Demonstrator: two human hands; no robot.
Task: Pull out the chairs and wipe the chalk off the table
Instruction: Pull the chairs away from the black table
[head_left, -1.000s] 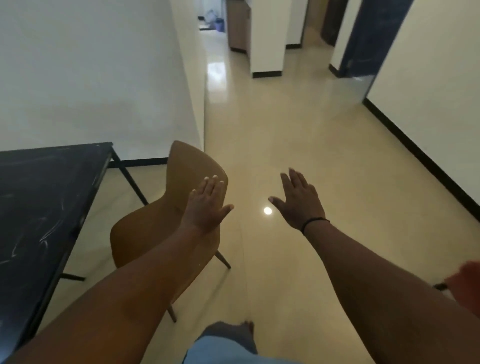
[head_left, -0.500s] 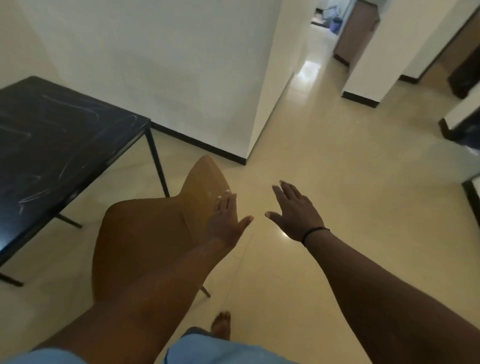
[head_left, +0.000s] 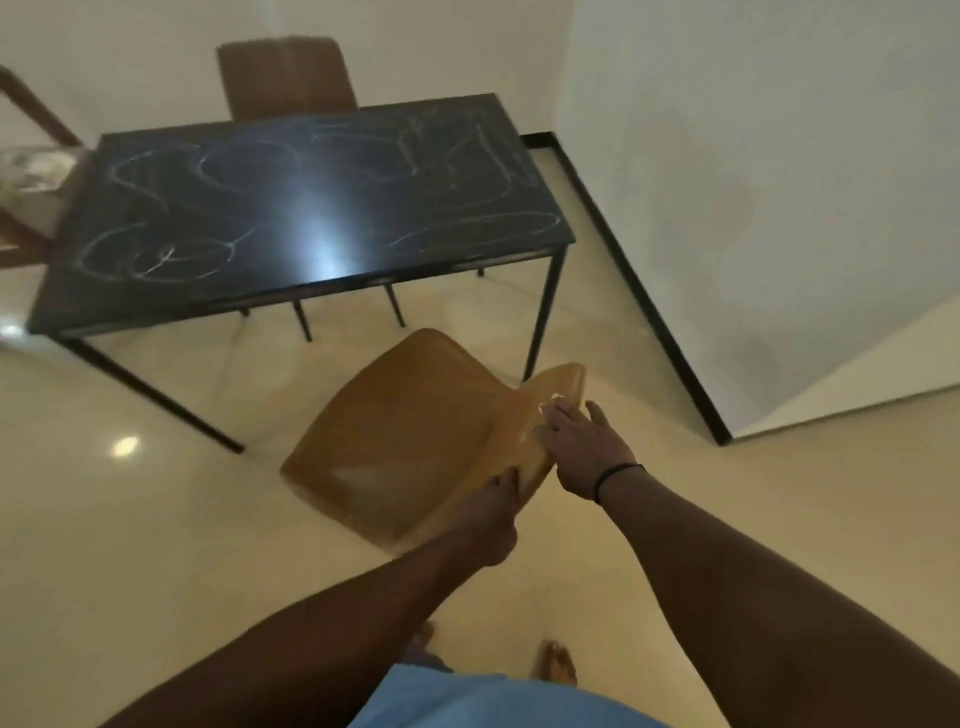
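1. Hands first: the left hand curls over the near end of the tan chair's backrest edge and grips it; the right hand lies on the far part of the same edge, its fingers fairly straight, thumb raised, pressing rather than clasping.
2. Holding the backrest at two spots likely lets the person steer the chair as it slides over the glossy floor.
3. That chair stands clear of the black table, just outside its near right corner, seat turned toward it.
4. Chalk scribbles cover the tabletop, so wiping is not yet done.
5. A second brown chair sits tucked at the far side, and probably needs pulling out next.
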